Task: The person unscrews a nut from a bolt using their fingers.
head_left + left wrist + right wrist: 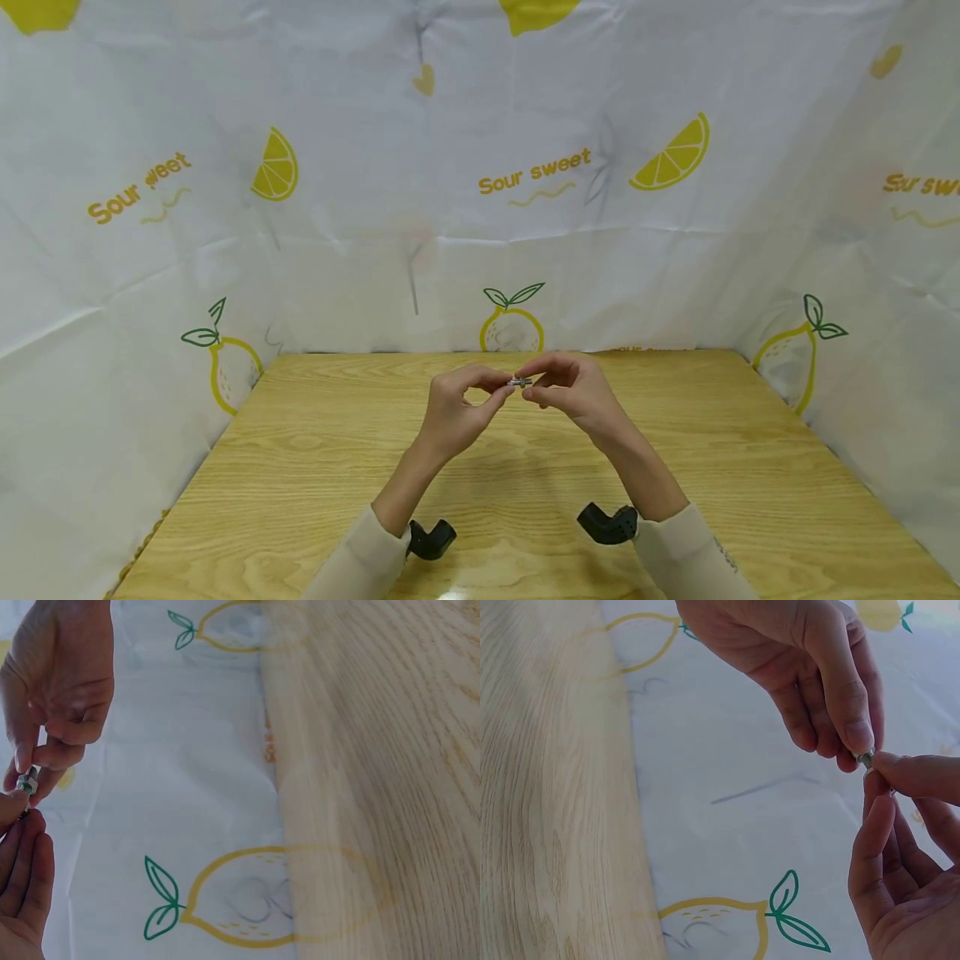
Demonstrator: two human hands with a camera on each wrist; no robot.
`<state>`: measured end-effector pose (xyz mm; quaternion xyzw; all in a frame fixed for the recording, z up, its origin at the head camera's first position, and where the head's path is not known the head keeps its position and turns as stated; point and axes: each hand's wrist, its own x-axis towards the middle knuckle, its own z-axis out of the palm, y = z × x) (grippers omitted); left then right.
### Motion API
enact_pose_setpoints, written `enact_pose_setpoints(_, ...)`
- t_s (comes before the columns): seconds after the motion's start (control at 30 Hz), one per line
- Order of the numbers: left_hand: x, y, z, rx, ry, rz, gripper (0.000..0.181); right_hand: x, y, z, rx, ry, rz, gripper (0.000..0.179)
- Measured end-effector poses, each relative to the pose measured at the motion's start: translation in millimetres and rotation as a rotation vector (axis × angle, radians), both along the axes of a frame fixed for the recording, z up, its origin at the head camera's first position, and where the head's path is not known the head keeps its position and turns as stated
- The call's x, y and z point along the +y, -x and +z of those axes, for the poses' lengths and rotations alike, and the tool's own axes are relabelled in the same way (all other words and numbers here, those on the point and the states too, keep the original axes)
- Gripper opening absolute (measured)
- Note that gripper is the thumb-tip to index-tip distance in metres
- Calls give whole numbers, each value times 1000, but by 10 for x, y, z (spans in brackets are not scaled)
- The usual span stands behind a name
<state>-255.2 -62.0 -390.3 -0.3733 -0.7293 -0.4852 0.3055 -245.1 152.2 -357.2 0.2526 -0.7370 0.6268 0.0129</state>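
Note:
A small silvery metal bolt (522,382) with a wider nut-like collar is held between the two hands, above the far part of the wooden table. My left hand (456,415) pinches one end of it between thumb and fingers. From the other side, my right hand (583,395) grips the opposite end with thumb and fingertips. In the left wrist view the bolt (28,782) shows at the left edge, partly covered by fingertips. Only a short grey piece of the bolt (866,760) shows between the hands in the right wrist view.
The wooden table (315,492) spreads beneath both forearms. A white cloth (360,275) printed with lemons hangs along the back and both sides of it. Black wrist-worn devices (609,525) stick out by both cream sleeves (693,554).

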Motion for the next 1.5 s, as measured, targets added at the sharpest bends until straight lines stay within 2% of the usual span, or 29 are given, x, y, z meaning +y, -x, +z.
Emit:
enact_pose_setpoints(0.2,5,-2,2,8,-2,-5,7,6,-2,0,8,37,22,24)
enact_pose_setpoints(0.3,7,-5,7,13,-4,-5,7,10,3,5,-14,11,15,25)
enact_pose_setpoints(0.5,6,-10,6,23,12,8,8,10,23,38,-217,-162,17,38)
enact_pose_setpoints(0.57,5,-12,5,19,18,14,8,2,31,47,-281,-190,25,45)
enact_pose_setpoints(0.67,2,-16,6,9,20,16,7,-11,41,51,-320,-193,34,49)
enact_pose_setpoints(1.0,13,-16,1,15,22,16,7,10,51,34,-319,-156,51,39)
enact_pose_setpoints(1.27,13,-13,-1,14,30,20,7,18,41,47,-309,-152,25,38)
enact_pose_setpoints(1.5,14,-1,-8,20,25,5,8,27,36,47,-306,-107,26,37)
